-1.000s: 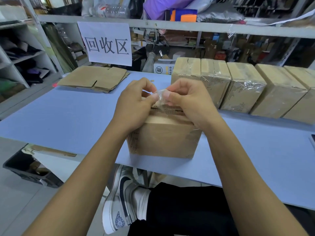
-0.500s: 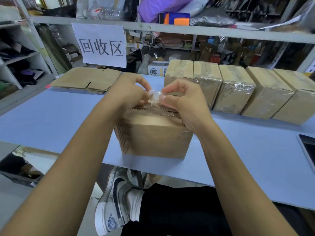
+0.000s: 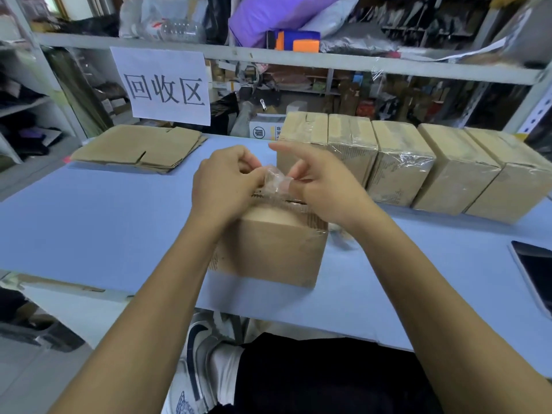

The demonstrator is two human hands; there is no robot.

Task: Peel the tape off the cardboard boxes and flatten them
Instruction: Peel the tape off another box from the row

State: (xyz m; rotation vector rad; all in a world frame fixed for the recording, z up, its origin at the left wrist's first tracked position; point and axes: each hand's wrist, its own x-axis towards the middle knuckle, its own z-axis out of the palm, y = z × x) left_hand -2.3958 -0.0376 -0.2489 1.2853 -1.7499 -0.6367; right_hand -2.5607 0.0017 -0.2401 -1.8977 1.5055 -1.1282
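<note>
Cluttered shelves behind, blue worktop [image 3: 89,222] below: my left hand [image 3: 222,182] and right hand [image 3: 321,189] pinch a crumpled, clingy wad of tape [image 3: 276,182] above the light box [image 3: 268,249], best gripped at its free edge.

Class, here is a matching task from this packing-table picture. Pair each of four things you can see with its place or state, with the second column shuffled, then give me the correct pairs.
Things:
1. flattened cardboard
2. clear tape
3. row of taped boxes
4. tablet

Places or states:
A. at the table's right edge, partly out of view
B. standing side by side along the back right of the table
C. pinched between the left hand and the right hand, above the near box
D. lying flat at the back left, below the paper sign

Pairs: 1-D, 2-C, 3-B, 4-A
</note>
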